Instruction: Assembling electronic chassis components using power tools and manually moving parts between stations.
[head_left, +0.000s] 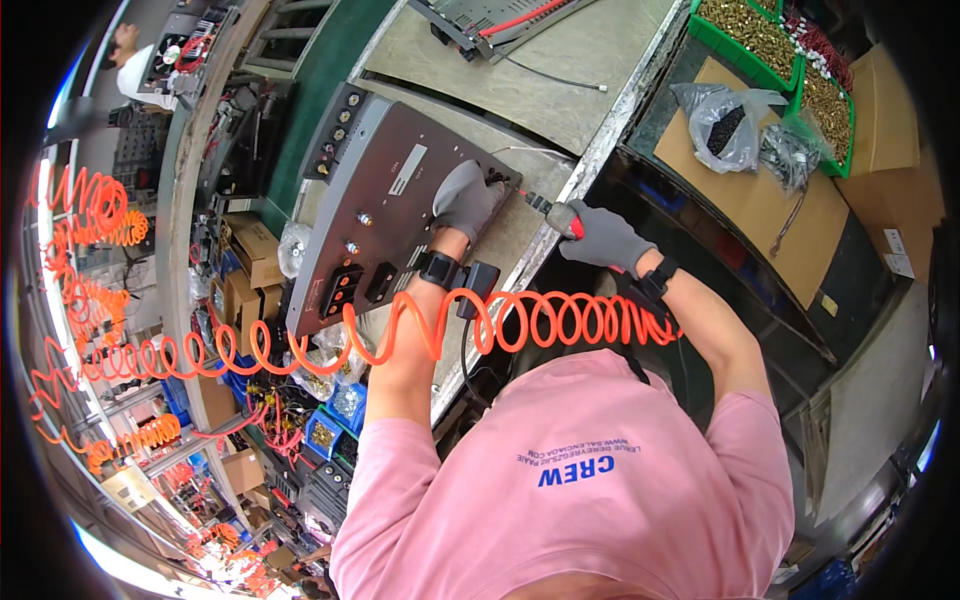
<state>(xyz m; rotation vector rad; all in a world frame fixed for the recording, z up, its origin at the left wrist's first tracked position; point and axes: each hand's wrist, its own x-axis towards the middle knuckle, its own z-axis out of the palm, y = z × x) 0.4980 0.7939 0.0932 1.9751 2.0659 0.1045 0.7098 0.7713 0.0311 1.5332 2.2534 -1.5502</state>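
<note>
A dark grey metal casing point(395, 190) lies on the bench, with fittings and black sockets on its face. My left hand point(468, 203), in a grey glove, rests on the casing near its right-hand edge. Its fingers bend over by the edge, and I cannot make out anything in them. My gloved right hand point(608, 240) is closed around a slim screwdriver-like tool point(540, 203) with a red part at the grip. The dark front of the tool points left, toward the casing edge beside my left fingers; its tip is too small to tell.
An orange coiled hose point(550, 318) stretches across both forearms. Green bins point(748, 40) of brass parts and a clear bag point(728, 125) stand at the far right. Another metal panel point(520, 25) with a red cable lies at the back. A person point(140, 75) is at the far left.
</note>
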